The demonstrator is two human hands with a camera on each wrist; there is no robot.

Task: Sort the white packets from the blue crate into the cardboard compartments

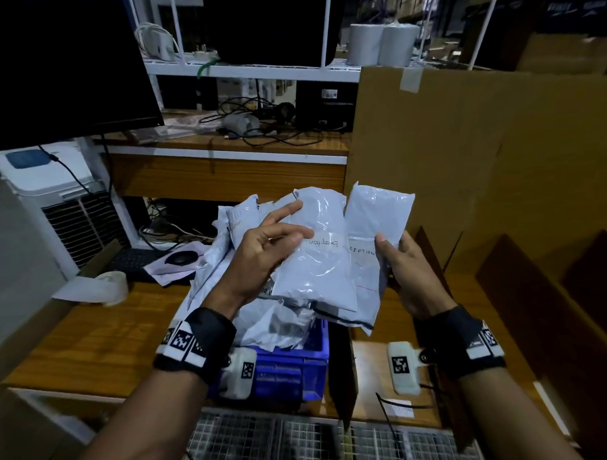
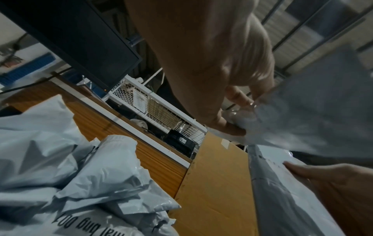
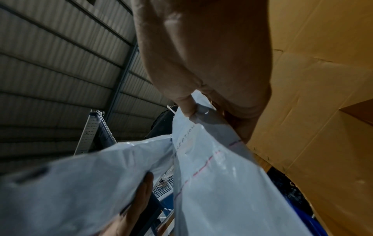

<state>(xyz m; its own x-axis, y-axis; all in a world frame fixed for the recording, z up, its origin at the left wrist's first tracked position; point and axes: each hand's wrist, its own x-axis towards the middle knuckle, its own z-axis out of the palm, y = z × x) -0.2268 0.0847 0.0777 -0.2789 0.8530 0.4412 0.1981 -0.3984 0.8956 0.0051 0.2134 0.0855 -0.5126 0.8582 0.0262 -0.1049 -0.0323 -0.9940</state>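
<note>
I hold two white packets up over the blue crate [image 1: 294,366]. My left hand [image 1: 261,252] pinches the packet marked "Exception" [image 1: 317,260], thumb on its face and index finger stretched along its top. My right hand [image 1: 408,270] grips the second packet [image 1: 375,223] at its right edge, thumb in front, fingers behind. Several more white packets [image 1: 223,264] are heaped in the crate. The cardboard compartments [image 1: 527,289] stand to the right. The left wrist view shows my left hand [image 2: 212,63] pinching its packet [image 2: 322,111]. In the right wrist view my right hand [image 3: 201,55] clamps its packet [image 3: 212,175].
The wooden table [image 1: 91,336] carries a tape roll [image 1: 113,286], a mouse [image 1: 181,257] and a keyboard. A dark monitor [image 1: 62,66] and a white air cooler [image 1: 57,192] stand at left. A tall cardboard wall [image 1: 465,146] rises behind the compartments. A wire grid [image 1: 304,445] lies below the table edge.
</note>
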